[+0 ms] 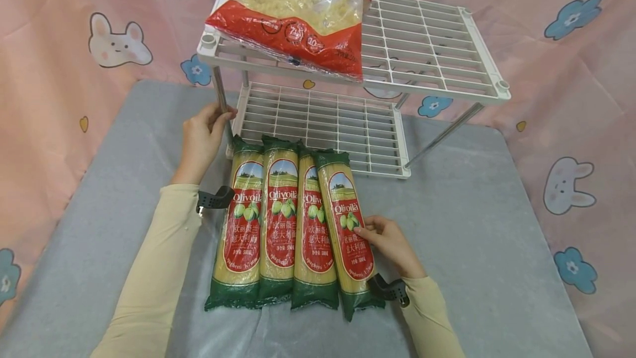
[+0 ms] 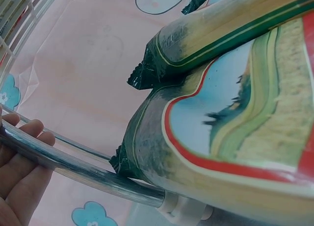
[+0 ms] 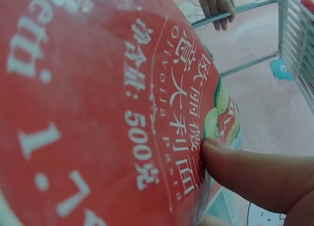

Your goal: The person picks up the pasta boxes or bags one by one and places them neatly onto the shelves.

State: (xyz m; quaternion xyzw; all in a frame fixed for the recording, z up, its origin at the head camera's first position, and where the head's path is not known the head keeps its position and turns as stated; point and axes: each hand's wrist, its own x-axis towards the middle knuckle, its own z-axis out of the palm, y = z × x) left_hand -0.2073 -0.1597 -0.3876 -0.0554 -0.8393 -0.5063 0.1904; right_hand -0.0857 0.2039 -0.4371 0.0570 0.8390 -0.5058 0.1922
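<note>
My left hand (image 1: 203, 131) grips the front left metal post (image 2: 93, 174) of a white two-tier rack (image 1: 432, 79); in the left wrist view its fingers curl round the post. Several spaghetti packs with green ends and red labels lie side by side in front of the rack, their far ends near its lower shelf (image 1: 367, 151). My right hand (image 1: 390, 239) holds the rightmost spaghetti pack (image 1: 343, 211) by its right side. In the right wrist view the thumb (image 3: 245, 172) presses on the label, and the other fingers are mostly hidden. That pack lies slightly slanted beside its neighbour (image 1: 313, 225).
On the rack's upper shelf, toward the left, lies a red and clear bag of yellow pasta (image 1: 303, 10), overhanging the front edge. A grey cloth (image 1: 477, 225) covers the table. Behind it hangs a pink curtain (image 1: 561, 109) with rabbits and flowers.
</note>
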